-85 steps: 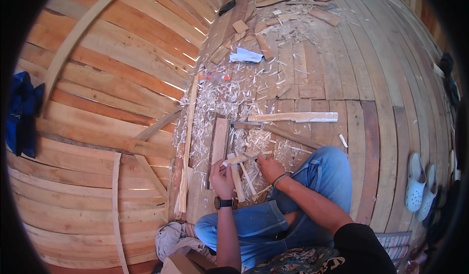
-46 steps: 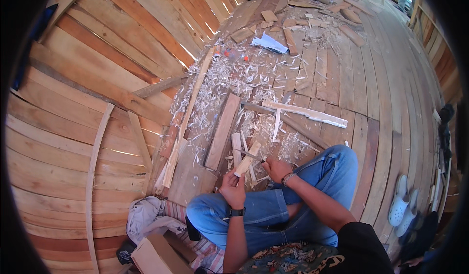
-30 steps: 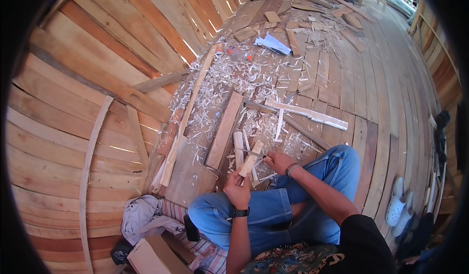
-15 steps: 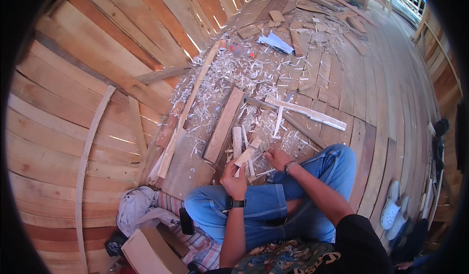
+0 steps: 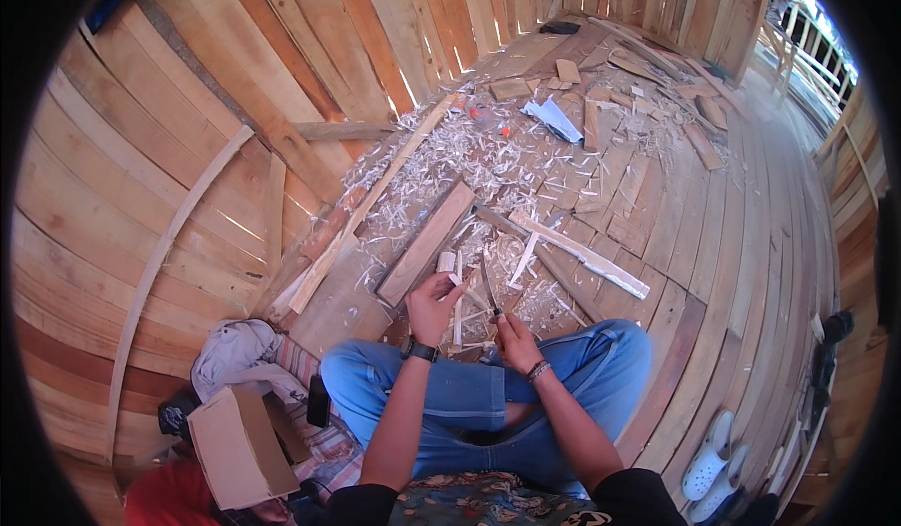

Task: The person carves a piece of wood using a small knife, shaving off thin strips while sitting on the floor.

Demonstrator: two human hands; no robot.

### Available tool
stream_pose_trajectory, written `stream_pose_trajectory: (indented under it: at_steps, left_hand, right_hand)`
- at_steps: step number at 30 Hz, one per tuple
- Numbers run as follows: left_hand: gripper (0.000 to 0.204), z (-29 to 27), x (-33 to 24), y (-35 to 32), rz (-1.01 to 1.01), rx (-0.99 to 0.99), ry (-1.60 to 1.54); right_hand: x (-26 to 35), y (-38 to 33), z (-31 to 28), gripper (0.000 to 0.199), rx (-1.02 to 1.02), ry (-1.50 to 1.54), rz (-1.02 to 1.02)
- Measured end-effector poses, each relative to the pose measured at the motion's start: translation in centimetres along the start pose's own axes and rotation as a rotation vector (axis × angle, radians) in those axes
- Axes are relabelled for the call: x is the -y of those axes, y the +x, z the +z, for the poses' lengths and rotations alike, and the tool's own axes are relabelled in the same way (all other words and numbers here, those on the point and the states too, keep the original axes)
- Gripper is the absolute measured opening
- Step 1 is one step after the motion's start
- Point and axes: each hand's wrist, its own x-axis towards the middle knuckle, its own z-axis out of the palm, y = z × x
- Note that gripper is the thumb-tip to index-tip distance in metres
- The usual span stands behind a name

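Note:
In my right hand [image 5: 516,342] I grip a knife [image 5: 490,285] by its dark handle, its thin blade pointing up and away from me. My left hand [image 5: 434,304] is closed on a small pale wood piece [image 5: 457,279], mostly hidden by the fingers. The blade is just right of that piece; whether they touch I cannot tell. Past my left fingers a short wood block [image 5: 446,261] lies on the floor, with a thick reddish plank [image 5: 427,244] to its left. Wood shavings [image 5: 549,303] are scattered around and beyond both hands.
A long batten [image 5: 375,198] runs by the left wall, and a pale strip [image 5: 587,259] lies ahead right. Blue-white sheet [image 5: 552,120] and offcuts [image 5: 710,111] are farther off. A cardboard box [image 5: 239,446], phone [image 5: 319,402] and cloth are at my left; white clogs [image 5: 710,460] at my right.
The wood piece in my left hand has turned and is now mostly covered by the fingers. My right hand has come nearer, the knife now plainly visible upright in it. The view has shifted.

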Motion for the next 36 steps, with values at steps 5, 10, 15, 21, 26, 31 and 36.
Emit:
stream_pose_trajectory:
  at_steps: [5,10,15,21,26,31,36]
  left_hand:
    - [0.032,0.1,-1.0,0.4,0.021,-0.023,0.050]
    - [0.029,-2.8,1.9,-1.8,-0.005,-0.079,0.015]
    - [0.021,-5.8,3.2,-4.1,-0.328,0.041,0.329]
    - [0.029,-3.0,2.4,-1.6,-0.700,0.734,0.304]
    - [0.031,-1.0,7.0,-2.8,-0.738,0.806,0.035]
    - [0.035,-0.4,4.4,-5.7,-0.585,0.463,-0.345]
    - [0.042,-1.4,2.4,-6.9,-0.283,0.314,-0.362]
  right_hand:
    - [-0.1,0.2,-1.0,0.033,-0.040,0.043,-0.020]
    - [-1.9,1.5,-1.3,0.034,-0.151,-0.016,-0.097]
    - [-4.1,2.7,-1.3,0.027,-0.161,-0.226,-0.163]
    - [-4.9,3.4,-1.6,0.024,-0.219,-0.178,-0.158]
    - [-3.2,2.8,-1.5,0.024,-0.179,0.061,-0.060]
    - [-2.1,1.5,-1.9,0.024,-0.149,-0.016,-0.167]
    - [-0.9,-0.7,0.1,0.023,-0.225,-0.403,-0.585]
